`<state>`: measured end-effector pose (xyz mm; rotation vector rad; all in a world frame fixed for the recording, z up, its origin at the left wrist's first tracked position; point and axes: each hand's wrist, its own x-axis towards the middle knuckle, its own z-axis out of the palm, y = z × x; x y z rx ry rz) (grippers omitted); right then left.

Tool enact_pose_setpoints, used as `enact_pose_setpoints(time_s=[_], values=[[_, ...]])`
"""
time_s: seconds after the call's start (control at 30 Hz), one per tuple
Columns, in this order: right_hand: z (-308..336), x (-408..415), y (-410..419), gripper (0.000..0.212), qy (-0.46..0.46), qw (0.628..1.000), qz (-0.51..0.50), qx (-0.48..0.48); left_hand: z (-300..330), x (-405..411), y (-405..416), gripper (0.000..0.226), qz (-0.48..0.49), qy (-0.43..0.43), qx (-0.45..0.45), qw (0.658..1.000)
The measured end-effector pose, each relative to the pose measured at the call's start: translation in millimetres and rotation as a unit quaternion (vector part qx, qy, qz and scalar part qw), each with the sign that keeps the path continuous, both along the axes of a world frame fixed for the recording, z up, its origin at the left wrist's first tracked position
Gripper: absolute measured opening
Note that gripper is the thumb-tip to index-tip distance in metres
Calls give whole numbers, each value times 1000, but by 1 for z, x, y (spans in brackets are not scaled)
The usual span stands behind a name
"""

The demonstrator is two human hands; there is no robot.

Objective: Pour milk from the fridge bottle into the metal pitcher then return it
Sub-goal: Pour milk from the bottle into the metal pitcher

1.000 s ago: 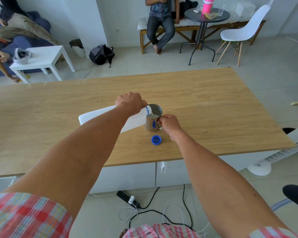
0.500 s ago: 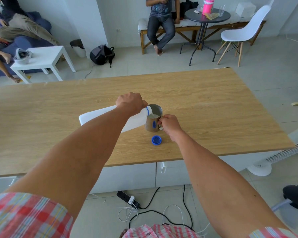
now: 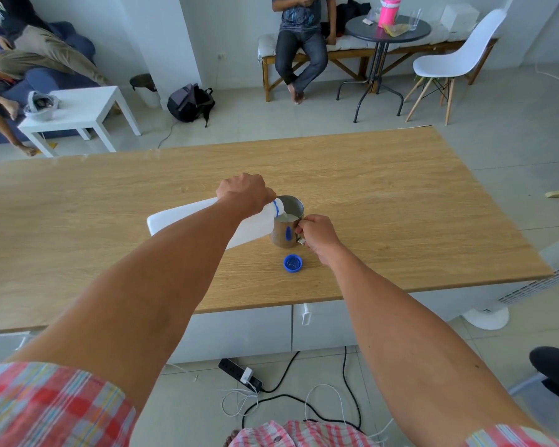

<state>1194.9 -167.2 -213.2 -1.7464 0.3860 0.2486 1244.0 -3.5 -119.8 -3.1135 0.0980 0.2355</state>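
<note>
- Nearest the camera, two bare forearms in rolled plaid sleeves reach forward over the near edge of a long wooden counter [image 3: 400, 195].
- A blue bottle cap [image 3: 293, 263] lies open side up on the counter, close to the near edge and just in front of the pitcher.
- The right hand [image 3: 317, 235] is closed on the handle of the metal pitcher [image 3: 287, 225], which stands upright in the middle of the counter.
- The left hand [image 3: 243, 192] is wrapped around the neck end of a white milk bottle [image 3: 188, 221], tipped almost flat with its mouth over the pitcher's rim.
- Compared with a second ago almost nothing has shifted: both hands and the bottle keep the same pose, and a thin stream of milk [image 3: 284, 216] runs into the pitcher. The pour looks to be under way, with capping and the return to the fridge yet to come.
- The left forearm covers much of the bottle, the left fingers are hidden beneath the hand, and the fill level is hard to judge. No fridge is in view.
- Beyond the far edge, seated people are cut off by the frame.
</note>
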Motion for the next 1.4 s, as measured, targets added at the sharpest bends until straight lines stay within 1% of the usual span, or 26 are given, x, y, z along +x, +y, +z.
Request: enact_pose_setpoints(time_s=[0.13,0.3,0.8,1.4], values=[[0,1,0,24,1,1000,1,0,0,0,0,37,-1,1,-2,1000],[0,0,0,24,-3,1000,-2,-2,2,0,-1,33,5,5,1,1000],[-1,1,0,23,-3,1000,2,-3,1,-1,-2,32,-2,1,11,1000],[-2,1,-1,24,-3,1000,1,9,0,1,-2,35,-6,-6,10,1000]])
